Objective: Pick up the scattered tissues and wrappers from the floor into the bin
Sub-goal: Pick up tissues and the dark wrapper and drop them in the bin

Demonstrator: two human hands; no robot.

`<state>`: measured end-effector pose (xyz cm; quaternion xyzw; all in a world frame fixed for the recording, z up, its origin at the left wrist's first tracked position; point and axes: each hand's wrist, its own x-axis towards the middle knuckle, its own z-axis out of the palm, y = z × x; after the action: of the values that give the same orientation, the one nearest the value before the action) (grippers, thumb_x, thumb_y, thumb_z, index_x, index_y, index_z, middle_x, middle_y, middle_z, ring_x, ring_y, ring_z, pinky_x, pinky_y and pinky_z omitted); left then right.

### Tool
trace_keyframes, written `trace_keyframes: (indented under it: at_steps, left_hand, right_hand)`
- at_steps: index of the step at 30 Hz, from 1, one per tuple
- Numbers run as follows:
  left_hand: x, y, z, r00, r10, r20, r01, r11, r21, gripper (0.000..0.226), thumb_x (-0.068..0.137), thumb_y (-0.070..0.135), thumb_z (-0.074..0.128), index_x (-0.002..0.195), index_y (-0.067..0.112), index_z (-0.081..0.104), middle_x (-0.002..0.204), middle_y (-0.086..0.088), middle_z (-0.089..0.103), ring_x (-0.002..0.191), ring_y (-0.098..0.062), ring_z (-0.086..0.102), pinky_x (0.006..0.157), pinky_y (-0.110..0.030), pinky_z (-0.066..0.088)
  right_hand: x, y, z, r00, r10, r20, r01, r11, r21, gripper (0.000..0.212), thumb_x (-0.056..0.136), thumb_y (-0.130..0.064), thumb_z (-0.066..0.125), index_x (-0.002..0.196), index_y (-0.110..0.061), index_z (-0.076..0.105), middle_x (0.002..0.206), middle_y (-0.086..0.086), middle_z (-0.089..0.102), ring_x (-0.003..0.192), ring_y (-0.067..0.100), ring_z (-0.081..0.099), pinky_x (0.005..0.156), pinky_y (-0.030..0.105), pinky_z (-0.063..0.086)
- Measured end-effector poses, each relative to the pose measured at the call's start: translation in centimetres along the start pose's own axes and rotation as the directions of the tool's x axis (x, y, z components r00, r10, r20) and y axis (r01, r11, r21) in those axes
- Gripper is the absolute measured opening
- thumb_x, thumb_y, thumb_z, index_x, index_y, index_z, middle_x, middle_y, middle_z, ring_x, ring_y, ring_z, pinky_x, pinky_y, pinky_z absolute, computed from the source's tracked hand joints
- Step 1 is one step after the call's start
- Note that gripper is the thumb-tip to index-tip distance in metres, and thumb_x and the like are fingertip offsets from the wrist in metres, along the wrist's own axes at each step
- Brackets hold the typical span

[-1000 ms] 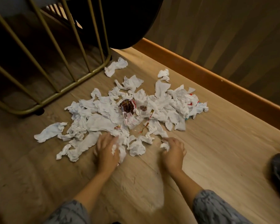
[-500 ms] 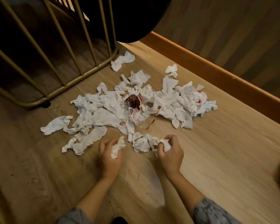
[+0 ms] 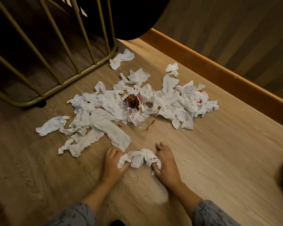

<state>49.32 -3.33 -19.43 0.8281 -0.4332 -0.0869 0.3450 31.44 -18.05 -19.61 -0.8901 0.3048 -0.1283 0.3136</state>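
since the earlier frames: both hands drawn back from the near edge of the litter and brought together, the small loose tissues once lying between them now gathered into one wad. item: left hand [image 3: 112, 162], on the floor, fingers curled closed around the left end of the tissue wad [image 3: 140, 158]. item: right hand [image 3: 165, 160], fingers curled closed around the right end of the same wad, knuckles up. item: tissue wad, white, crumpled, stretched between the two hands, at or just above the wooden floor [image 3: 227, 160], apart from the main heap. item: main heap of tissues [image 3: 178, 101], white, crumpled, spread on the floor beyond the hands; a long flat tissue [image 3: 109, 128] reaches from it to just beside the left hand. item: stray tissue [image 3: 51, 125] at the far left of the spread; stray tissue [image 3: 121, 58] just beside the rail base; small stray tissue [image 3: 172, 69] near the skirting. item: brown wrapper [image 3: 131, 101], crumpled, at the middle of the heap, with clear printed wrappers [image 3: 137, 118] just below it. item: brass-coloured rail frame [image 3: 82, 72], upper left, nothing seen held within it. item: dark rounded object [image 3: 129, 18], top centre, cannot tell whether it is a container. item: wooden skirting [image 3: 219, 70] along the striped wall. item: grey patterned sleeves [image 3: 209, 214], bottom edge.
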Motion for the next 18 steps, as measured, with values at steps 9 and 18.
trace_keyframes:
  at_steps: [9,18]
  left_hand:
    - [0.0,1.5,-1.6,0.954,-0.244,-0.173,0.224,0.966,-0.127,0.060,0.068,-0.008,0.074,0.124,0.008,0.060,0.124,-0.013,0.050,0.109,-0.017,0.048,0.091,-0.031,0.046]
    - [-0.3,0.2,-1.0,0.986,-0.166,0.010,0.166,0.986,0.022,0.058,0.072,0.060,0.065,0.116,0.021,0.061,0.110,0.005,0.064,0.099,-0.016,0.056,0.087,-0.029,0.043]
  right_hand:
    - [2.5,-2.6,-2.6,0.858,0.291,-0.423,-0.203,0.949,0.241,0.011,0.069,-0.019,0.057,0.071,-0.020,0.068,0.074,-0.008,0.055,0.077,0.019,0.050,0.063,0.017,0.033]
    - [1.1,-3.5,1.8,0.974,-0.227,0.012,0.224,0.947,-0.231,0.033,0.086,-0.051,0.059,0.088,-0.018,0.066,0.135,0.003,0.055,0.127,0.027,0.044,0.095,0.042,0.036]
